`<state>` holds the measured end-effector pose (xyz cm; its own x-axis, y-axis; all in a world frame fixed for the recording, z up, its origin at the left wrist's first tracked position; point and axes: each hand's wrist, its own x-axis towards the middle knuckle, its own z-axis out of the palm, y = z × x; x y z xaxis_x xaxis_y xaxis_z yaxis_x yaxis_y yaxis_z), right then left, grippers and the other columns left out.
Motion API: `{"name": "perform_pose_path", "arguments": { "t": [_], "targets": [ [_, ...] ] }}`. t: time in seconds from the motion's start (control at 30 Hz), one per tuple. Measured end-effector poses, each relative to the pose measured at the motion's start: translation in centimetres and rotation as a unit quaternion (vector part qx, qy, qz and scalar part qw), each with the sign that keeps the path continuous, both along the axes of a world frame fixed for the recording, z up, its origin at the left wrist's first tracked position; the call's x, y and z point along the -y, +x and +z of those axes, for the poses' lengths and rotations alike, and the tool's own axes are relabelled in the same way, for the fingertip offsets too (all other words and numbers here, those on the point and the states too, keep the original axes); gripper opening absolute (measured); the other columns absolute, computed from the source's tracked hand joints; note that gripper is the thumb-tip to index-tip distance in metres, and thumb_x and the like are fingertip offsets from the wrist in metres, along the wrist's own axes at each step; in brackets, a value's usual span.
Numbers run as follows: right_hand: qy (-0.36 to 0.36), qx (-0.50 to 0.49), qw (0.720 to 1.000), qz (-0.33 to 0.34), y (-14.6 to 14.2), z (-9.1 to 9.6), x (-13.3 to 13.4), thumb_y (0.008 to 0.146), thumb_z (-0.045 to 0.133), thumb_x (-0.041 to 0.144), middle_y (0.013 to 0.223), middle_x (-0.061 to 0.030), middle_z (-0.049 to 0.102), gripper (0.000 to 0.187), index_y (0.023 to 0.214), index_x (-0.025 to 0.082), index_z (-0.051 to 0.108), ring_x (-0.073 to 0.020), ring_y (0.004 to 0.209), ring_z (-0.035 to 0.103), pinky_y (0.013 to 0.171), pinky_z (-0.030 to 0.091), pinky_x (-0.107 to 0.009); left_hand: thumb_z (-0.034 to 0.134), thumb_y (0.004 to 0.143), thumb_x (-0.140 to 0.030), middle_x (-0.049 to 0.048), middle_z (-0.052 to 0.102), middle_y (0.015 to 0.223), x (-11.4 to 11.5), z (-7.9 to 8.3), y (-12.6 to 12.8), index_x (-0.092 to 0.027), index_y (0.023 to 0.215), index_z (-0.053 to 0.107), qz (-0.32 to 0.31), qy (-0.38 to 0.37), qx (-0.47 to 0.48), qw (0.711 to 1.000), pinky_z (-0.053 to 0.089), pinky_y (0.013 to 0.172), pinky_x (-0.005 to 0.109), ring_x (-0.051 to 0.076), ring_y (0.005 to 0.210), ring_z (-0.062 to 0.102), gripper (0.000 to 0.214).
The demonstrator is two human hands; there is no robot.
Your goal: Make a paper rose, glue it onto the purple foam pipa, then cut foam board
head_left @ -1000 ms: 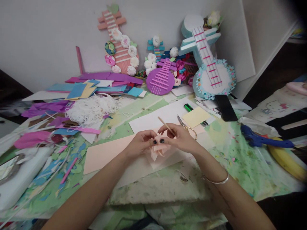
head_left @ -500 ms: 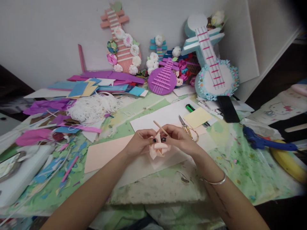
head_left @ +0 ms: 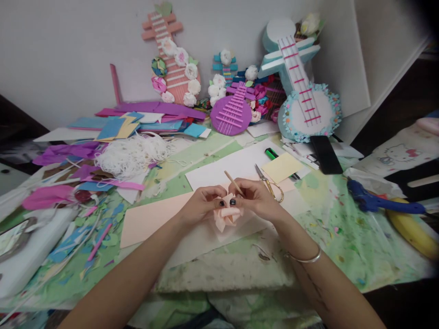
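Both hands meet over the middle of the table around a peach paper flower with curled, folded petals. My left hand pinches its left side, thumb on top. My right hand grips the flower's other side with the thumb. A thin wooden stick slants up from the fingers of my right hand. Its lower end is hidden behind the hand and paper. Beneath the hands lies a flat peach paper sheet. Gold-handled scissors rest just beyond my right hand.
A blue glue gun and yellow tape roll lie at the right, near a black phone. White string and paper scraps cover the left. Decorated paper instruments, one purple, lean against the wall behind.
The stick has shifted slightly to the right and stands a bit steeper. The top petal between the thumbs now lies more spread. Both hands stay in nearly the same place.
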<state>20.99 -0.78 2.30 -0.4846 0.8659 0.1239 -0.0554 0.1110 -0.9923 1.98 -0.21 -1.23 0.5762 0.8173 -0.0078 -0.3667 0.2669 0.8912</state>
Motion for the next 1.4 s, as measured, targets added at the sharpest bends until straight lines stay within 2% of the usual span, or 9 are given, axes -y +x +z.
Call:
{"name": "perform_pose_path", "arguments": {
  "t": [0.1, 0.23, 0.4, 0.63, 0.9, 1.13, 1.4],
  "targets": [
    [-0.01, -0.017, 1.0, 0.02, 0.0, 0.0, 0.1, 0.077, 0.071, 0.035, 0.075, 0.0022, 0.044, 0.025, 0.08, 0.016, 0.055, -0.0089, 0.065, 0.041, 0.058, 0.033, -0.024, 0.08, 0.069, -0.027, 0.0025, 0.061, 0.079, 0.0, -0.2, -0.1, -0.012, 0.075, 0.068, 0.001, -0.012, 0.01, 1.0, 0.047, 0.064, 0.024, 0.013, 0.069, 0.06, 0.02],
    [-0.031, -0.031, 0.998, 0.042, 0.0, 0.0, 0.3, 0.084, 0.064, 0.037, 0.074, 0.0025, 0.045, 0.023, 0.086, 0.017, 0.053, -0.0089, 0.063, 0.041, 0.057, 0.033, -0.023, 0.082, 0.066, -0.026, 0.0038, 0.066, 0.076, -0.1, -0.4, 0.0, -0.012, 0.074, 0.068, 0.035, -0.011, 0.027, 0.999, 0.048, 0.063, 0.026, 0.014, 0.066, 0.062, 0.022],
    [-0.035, -0.012, 0.999, 0.037, -0.1, 0.0, 0.4, 0.078, 0.07, 0.036, 0.082, 0.0003, 0.05, 0.027, 0.09, 0.018, 0.053, -0.0101, 0.07, 0.045, 0.06, 0.035, -0.023, 0.085, 0.063, -0.027, 0.005, 0.069, 0.074, -0.1, -0.4, 0.1, -0.012, 0.074, 0.068, 0.066, -0.012, 0.017, 0.998, 0.051, 0.063, 0.027, 0.015, 0.065, 0.065, 0.025],
    [-0.047, 0.001, 0.999, -0.002, -0.1, -0.1, 0.3, 0.076, 0.069, 0.033, 0.072, 0.0034, 0.047, 0.025, 0.085, 0.017, 0.052, -0.0081, 0.061, 0.042, 0.055, 0.034, -0.022, 0.086, 0.06, -0.029, 0.0028, 0.068, 0.066, -0.1, -0.3, 0.2, -0.012, 0.069, 0.068, 0.097, -0.01, 0.004, 0.995, 0.05, 0.055, 0.025, 0.014, 0.056, 0.063, 0.027],
    [-0.031, 0.014, 0.998, -0.06, 0.1, -0.6, 0.1, 0.073, 0.072, 0.037, 0.079, -0.0009, 0.055, 0.03, 0.089, 0.017, 0.058, -0.0104, 0.067, 0.048, 0.058, 0.038, -0.023, 0.086, 0.058, -0.028, 0.0017, 0.068, 0.064, -0.1, -0.2, 0.5, -0.013, 0.067, 0.069, 0.164, 0.027, -0.049, 0.985, 0.047, 0.056, 0.02, 0.01, 0.056, 0.06, 0.025],
    [-0.023, 0.076, 0.995, -0.061, 0.3, -1.5, -0.1, 0.078, 0.065, 0.04, 0.07, 0.0019, 0.049, 0.025, 0.084, 0.017, 0.056, -0.01, 0.061, 0.043, 0.055, 0.034, -0.024, 0.083, 0.061, -0.027, 0.0023, 0.069, 0.066, -0.1, -1.0, 0.4, -0.014, 0.069, 0.069, 0.177, 0.011, -0.067, 0.982, 0.048, 0.056, 0.023, 0.013, 0.057, 0.062, 0.021],
    [0.025, 0.099, 0.993, -0.059, 0.5, -1.6, 0.1, 0.084, 0.059, 0.034, 0.069, 0.004, 0.039, 0.017, 0.084, 0.018, 0.051, -0.0092, 0.061, 0.037, 0.056, 0.029, -0.023, 0.083, 0.06, -0.027, 0.0024, 0.069, 0.068, 0.0, -0.9, 0.4, -0.014, 0.069, 0.069, 0.176, 0.012, -0.096, 0.98, 0.046, 0.056, 0.022, 0.012, 0.059, 0.061, 0.021]
  ]
}}
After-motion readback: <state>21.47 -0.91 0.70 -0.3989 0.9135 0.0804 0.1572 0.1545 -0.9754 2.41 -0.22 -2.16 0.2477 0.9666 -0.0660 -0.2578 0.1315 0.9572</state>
